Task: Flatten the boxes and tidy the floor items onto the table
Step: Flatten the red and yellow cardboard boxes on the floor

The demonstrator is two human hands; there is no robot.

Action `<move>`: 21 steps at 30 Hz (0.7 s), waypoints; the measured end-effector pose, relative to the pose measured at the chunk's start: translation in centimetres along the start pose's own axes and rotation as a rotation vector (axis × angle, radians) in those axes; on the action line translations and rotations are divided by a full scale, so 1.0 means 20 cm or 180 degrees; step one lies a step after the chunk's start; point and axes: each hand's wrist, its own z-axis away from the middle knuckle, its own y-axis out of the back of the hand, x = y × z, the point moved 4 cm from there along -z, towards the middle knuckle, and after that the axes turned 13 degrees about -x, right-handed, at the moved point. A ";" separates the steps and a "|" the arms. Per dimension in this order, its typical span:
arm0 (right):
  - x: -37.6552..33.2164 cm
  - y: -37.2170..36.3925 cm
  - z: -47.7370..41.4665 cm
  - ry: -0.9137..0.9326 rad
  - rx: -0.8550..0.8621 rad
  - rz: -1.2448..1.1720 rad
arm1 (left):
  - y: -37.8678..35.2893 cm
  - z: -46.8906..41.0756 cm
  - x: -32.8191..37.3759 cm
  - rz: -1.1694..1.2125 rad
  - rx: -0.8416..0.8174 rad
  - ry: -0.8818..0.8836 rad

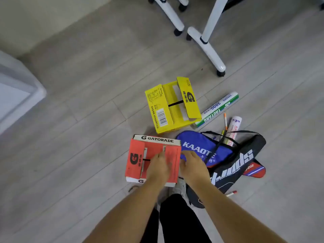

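A red Gatorade box [138, 160] stands on the grey floor just in front of my feet. My left hand [158, 168] rests on its top flaps, fingers at the centre seam. My right hand [192, 165] grips the box's right edge. Behind it a yellow Gatorade box [171, 106] sits with one top flap raised. To the right lie a blue racket cover [198, 146], a black sports racket bag [240, 162] and a red racket cover [256, 170].
A white and green shuttlecock tube [217, 109], a second white tube [234, 128] and loose pens [225, 121] lie beyond the bags. Another pen [231, 193] lies at the right. White table legs on castors [206, 48] stand at the back. A white bin [17, 92] is at left.
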 end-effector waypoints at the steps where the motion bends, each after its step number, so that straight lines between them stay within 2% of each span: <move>1: 0.03 -0.01 -0.04 -0.0011 0.0021 0.0038 | -0.02 -0.04 0.00 0.0087 0.0016 0.0027; 6: 0.06 -0.02 -0.16 -0.0057 -0.0118 0.0236 | -0.04 -0.08 -0.06 0.0546 -0.0095 0.0394; 9: -0.04 0.04 -0.25 -0.0035 -0.0011 0.0190 | 0.00 -0.08 -0.11 0.0460 -0.0248 0.0368; 12: -0.17 0.11 -0.39 -0.0086 0.0140 0.0115 | 0.07 -0.08 -0.23 0.0334 -0.0168 0.0461; 18: -0.44 0.23 -0.67 -0.0305 0.0614 -0.0852 | 0.44 -0.03 -0.56 0.0241 0.0119 0.0794; 21: -0.54 0.23 -0.75 -0.0448 0.0716 -0.0989 | 0.63 -0.04 -0.63 0.0245 0.0182 0.0749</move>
